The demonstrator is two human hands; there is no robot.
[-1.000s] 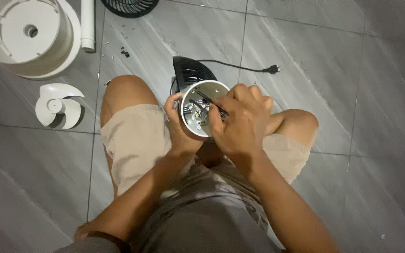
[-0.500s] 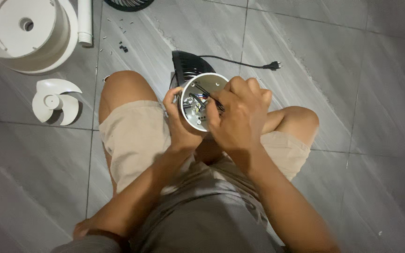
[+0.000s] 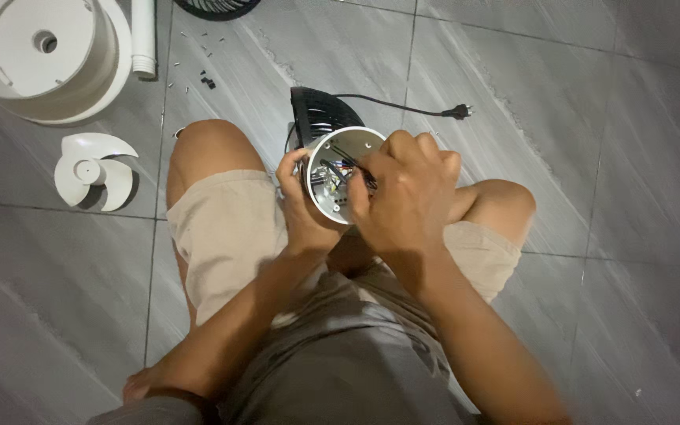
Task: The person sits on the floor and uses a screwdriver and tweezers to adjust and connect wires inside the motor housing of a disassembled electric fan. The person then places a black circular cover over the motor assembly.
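While the person sits cross-legged on the grey tiled floor (image 3: 576, 142), the left hand (image 3: 302, 206) cups the near rim of a round white plastic motor housing with a black ribbed back (image 3: 332, 157), held above the lap between the knees, its open face turned up so the coloured wires (image 3: 338, 175) inside show. The right hand (image 3: 407, 193) is curled over the housing's right side, fingers bent down into the wiring; whether it pinches a wire or a small tool cannot be told, since the knuckles hide the fingertips. A black power cord with a plug (image 3: 456, 112) trails from the housing toward the far edge of the floor. A white fan blade (image 3: 92, 169) lies at the left edge, a large white round base (image 3: 49, 55) sits in the far left corner with a white tube (image 3: 143, 39) beside it, and small dark screws (image 3: 208, 80) are scattered near them. To work well here, the left hand should probably keep the housing steady and level, while the right moves gently so no wire is strained.
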